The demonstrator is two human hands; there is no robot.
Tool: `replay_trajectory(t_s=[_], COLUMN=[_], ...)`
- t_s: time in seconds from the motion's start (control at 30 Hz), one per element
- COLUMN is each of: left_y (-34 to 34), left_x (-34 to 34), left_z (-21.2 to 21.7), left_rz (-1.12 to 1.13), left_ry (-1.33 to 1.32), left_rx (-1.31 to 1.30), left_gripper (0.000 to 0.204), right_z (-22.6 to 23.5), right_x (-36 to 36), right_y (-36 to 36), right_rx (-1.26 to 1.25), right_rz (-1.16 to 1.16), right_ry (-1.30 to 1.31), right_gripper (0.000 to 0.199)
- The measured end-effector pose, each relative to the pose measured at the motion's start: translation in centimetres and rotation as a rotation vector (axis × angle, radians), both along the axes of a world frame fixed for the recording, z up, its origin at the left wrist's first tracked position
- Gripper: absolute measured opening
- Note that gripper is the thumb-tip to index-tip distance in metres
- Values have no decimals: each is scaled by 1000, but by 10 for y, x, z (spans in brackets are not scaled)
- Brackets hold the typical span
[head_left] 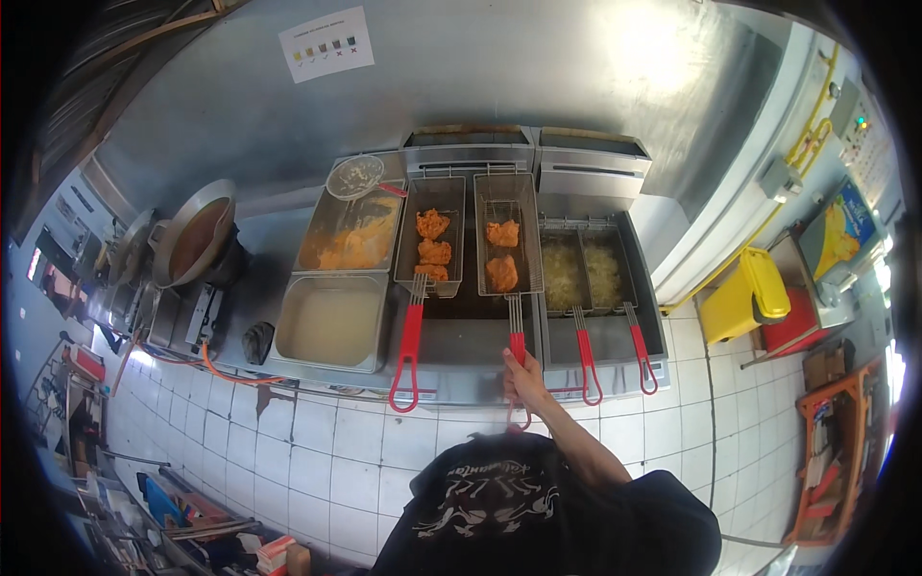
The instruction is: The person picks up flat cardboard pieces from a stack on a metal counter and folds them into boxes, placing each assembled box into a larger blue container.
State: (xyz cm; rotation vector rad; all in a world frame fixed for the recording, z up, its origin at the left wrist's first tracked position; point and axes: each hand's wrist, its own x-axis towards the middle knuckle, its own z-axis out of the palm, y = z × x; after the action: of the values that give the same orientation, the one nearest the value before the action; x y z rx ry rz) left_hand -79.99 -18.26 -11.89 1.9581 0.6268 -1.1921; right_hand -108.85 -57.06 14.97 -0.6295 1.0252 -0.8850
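Observation:
My right hand is closed around the red handle of a fryer basket. Two golden-brown pieces of fried chicken lie inside that basket, raised at the middle of the fryer. Just left of it, a second fryer basket carries several more fried pieces, its red handle pointing toward me. To the right, two more baskets sit in bubbling, pale oil, and what they contain is hard to make out. No left hand shows in the picture.
Left of the fryer are a tray of orange-yellow crumbs, a strainer and a pan of cloudy liquid. Farther left, a large wok holds brown liquid. A yellow bin stands on the tiled floor at right.

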Motion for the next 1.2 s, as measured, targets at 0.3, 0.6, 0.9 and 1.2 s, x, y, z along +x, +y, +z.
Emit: replay_trajectory(t_s=[0.3, 0.6, 0.9, 1.2], left_y=[0, 68, 197, 281], left_x=[-17, -64, -54, 159], left_z=[17, 42, 8, -50], left_rz=[96, -2, 106, 554], left_ry=[-88, -288, 74, 33], left_rx=[-132, -237, -53, -102], left_gripper=[47, 44, 41, 46], right_z=[132, 176, 88, -69], right_x=[-10, 6, 23, 28], right_y=[-27, -51, -25, 95], right_rx=[107, 178, -42, 513], right_rz=[118, 61, 77, 411], right_ry=[-14, -122, 6, 43], right_gripper=[41, 32, 38, 95])
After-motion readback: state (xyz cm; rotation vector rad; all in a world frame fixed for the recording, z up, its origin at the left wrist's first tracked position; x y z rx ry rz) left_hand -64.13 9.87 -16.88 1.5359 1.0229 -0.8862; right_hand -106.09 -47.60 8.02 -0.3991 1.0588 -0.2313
